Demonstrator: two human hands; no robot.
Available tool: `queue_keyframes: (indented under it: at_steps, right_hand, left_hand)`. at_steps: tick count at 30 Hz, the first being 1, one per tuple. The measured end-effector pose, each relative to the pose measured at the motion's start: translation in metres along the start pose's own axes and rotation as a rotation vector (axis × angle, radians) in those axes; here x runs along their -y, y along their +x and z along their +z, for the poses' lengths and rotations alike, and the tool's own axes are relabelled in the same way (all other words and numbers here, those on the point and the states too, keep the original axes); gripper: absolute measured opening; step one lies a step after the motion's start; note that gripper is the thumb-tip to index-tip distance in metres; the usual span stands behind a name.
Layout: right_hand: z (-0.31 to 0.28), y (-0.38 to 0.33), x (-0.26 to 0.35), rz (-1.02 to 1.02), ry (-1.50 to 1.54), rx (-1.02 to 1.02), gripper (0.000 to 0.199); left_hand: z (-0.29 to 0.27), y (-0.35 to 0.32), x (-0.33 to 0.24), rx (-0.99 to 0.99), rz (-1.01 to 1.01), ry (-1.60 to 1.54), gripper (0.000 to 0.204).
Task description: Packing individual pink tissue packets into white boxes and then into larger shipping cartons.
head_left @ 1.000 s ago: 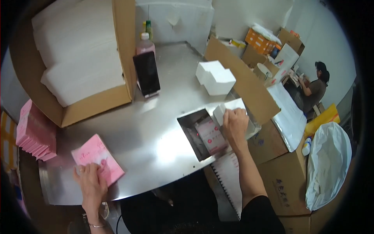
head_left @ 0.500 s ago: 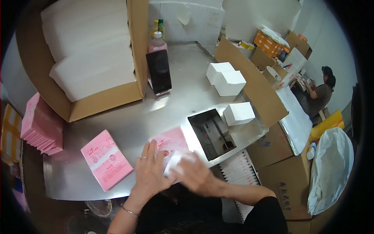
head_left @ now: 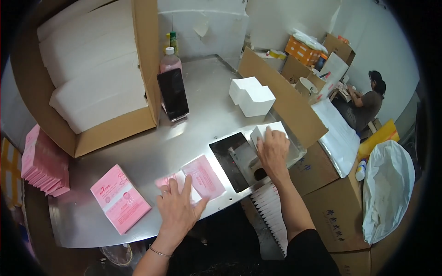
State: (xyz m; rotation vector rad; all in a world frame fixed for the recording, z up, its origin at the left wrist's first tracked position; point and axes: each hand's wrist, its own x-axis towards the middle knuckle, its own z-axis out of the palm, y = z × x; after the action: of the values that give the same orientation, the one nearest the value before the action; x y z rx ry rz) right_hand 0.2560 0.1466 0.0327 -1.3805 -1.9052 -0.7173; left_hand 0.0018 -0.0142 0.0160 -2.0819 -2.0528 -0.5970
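My left hand lies with spread fingers over a pink printed plastic packet on the metal table. A white strip shows between its index finger and thumb, and the palm hides part of the packet. At the right, my right hand has its bent fingers over a small stack of white folded tissues, thumb on the near left side. That stack stands beside a dark rectangular opening in the table. Left of my left hand lies a pile of pink packets with a white band.
A big cardboard box of white paper stands at the back left, beside a phone on a stand. More white stacks sit behind my right hand. Pink packets stand far left. Another person sits at the far right.
My right hand has moved from the pink packet to the white tissue stack at the right. My left hand has stayed on the packet. The whole view has shifted slightly.
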Motion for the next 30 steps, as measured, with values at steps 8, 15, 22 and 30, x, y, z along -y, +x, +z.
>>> queue_keyframes:
  at_steps: [8, 15, 22, 30]
  right_hand:
    - [0.015, -0.006, -0.025, 0.141, 0.130, 0.147, 0.014]
    - [0.011, -0.008, -0.025, 0.153, 0.196, 0.140, 0.013]
    - [0.012, -0.014, -0.024, 0.119, 0.177, 0.039, 0.030]
    - [-0.060, -0.084, 0.115, -0.634, 0.735, 0.259, 0.040]
  left_hand:
    - [-0.011, 0.006, 0.010, 0.044, 0.153, -0.112, 0.055]
    - [0.013, 0.001, 0.004, -0.020, 0.168, -0.155, 0.044]
    - [0.005, -0.001, -0.001, 0.028, 0.189, -0.189, 0.041]
    - [-0.006, 0.002, 0.019, 0.095, 0.131, -0.307, 0.072]
